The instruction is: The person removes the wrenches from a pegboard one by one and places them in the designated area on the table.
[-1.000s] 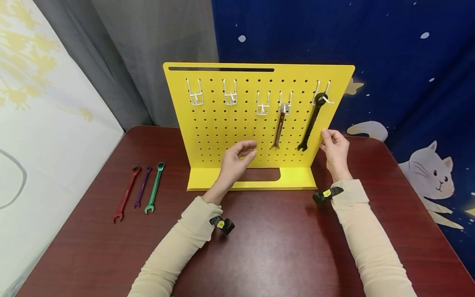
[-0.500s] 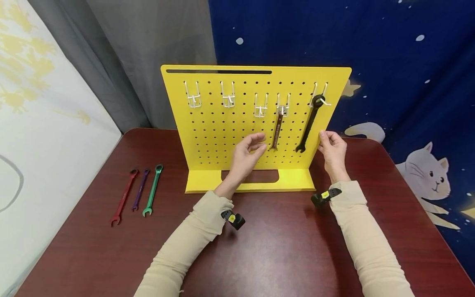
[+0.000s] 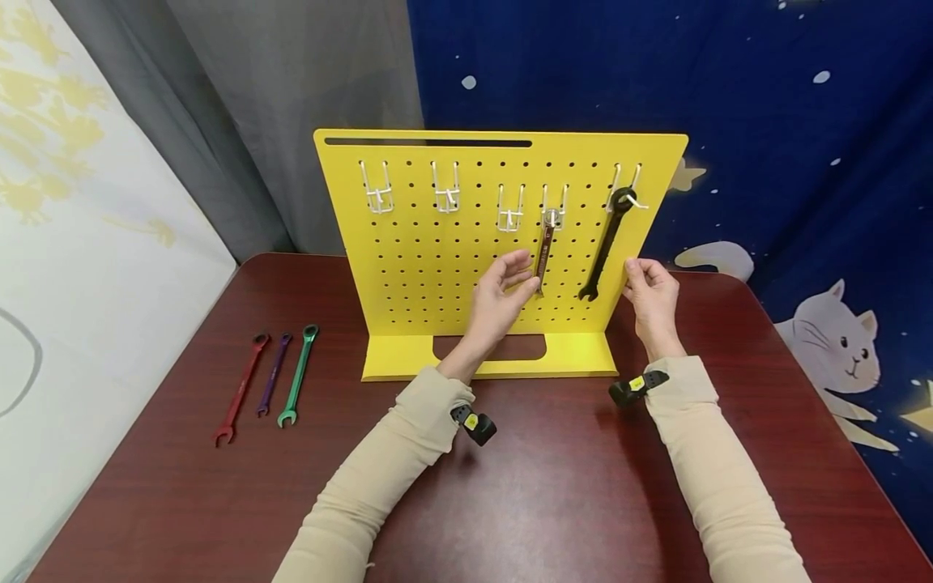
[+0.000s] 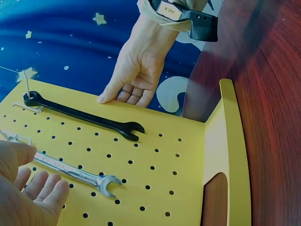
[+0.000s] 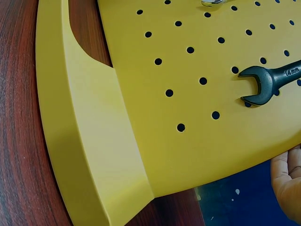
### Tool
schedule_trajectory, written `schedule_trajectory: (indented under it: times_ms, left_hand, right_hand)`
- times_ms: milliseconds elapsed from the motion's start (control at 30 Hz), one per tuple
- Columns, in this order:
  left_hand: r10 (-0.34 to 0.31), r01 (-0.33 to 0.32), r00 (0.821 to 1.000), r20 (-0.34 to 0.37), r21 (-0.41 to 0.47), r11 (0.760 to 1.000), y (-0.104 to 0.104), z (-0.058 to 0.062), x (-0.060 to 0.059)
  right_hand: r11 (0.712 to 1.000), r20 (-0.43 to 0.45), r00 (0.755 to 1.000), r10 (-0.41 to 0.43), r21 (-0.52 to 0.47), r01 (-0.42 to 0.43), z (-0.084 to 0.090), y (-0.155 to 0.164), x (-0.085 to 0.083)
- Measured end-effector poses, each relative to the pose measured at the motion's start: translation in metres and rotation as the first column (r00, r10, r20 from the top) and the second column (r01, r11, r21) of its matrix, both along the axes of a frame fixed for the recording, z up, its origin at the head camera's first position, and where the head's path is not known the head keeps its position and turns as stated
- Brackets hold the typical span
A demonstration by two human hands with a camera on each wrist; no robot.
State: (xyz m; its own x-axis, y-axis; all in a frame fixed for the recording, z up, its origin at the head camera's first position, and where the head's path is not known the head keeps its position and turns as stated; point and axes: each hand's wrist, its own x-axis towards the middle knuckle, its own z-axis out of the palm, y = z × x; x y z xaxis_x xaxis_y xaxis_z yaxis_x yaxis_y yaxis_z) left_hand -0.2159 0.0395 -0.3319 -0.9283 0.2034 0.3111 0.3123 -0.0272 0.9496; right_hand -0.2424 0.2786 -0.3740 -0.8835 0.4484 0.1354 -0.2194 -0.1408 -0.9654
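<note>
A yellow pegboard (image 3: 437,300) stands on the table with white wire hooks. From one hook hangs a silver combination wrench (image 4: 75,172); a larger black combination wrench (image 3: 603,251), marked 14 mm in the right wrist view, hangs from the hook at the far right. My left hand (image 3: 499,300) is beside the silver wrench, thumb and fingers parted, the thumb tip overlapping its lower shaft in the head view. My right hand (image 3: 652,300) holds the board's right edge, thumb at the front and fingers behind.
On the table's left lie a red wrench (image 3: 243,389), a purple wrench (image 3: 274,374) and a green wrench (image 3: 297,376). Three hooks, including the left hook (image 3: 379,198), carry nothing. Behind the board hang a grey curtain (image 3: 306,97) and a blue curtain (image 3: 758,97).
My left hand has moved right and slightly up across the board to the silver wrench. My right hand stays on the board's edge. The view has shifted slightly.
</note>
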Motion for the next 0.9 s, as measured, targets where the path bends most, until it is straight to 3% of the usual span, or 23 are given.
schedule_trajectory:
  times_ms: [167, 400, 900]
  left_hand:
    - [0.009, -0.009, 1.0, -0.015, 0.031, 0.999, 0.008, -0.014, -0.012]
    - [0.057, -0.058, 0.998, -0.017, -0.024, 0.998, 0.013, -0.016, -0.014]
    - [0.045, -0.044, 0.998, 0.053, -0.008, 0.999, 0.025, -0.016, -0.016]
  right_hand:
    - [1.0, -0.009, 1.0, -0.002, 0.02, 0.002, 0.0, 0.0, 0.0]
    - [1.0, 0.011, 1.0, -0.002, 0.028, 0.001, 0.0, -0.001, 0.001]
    - [1.0, -0.003, 1.0, -0.01, 0.014, 0.01, -0.001, -0.001, 0.002]
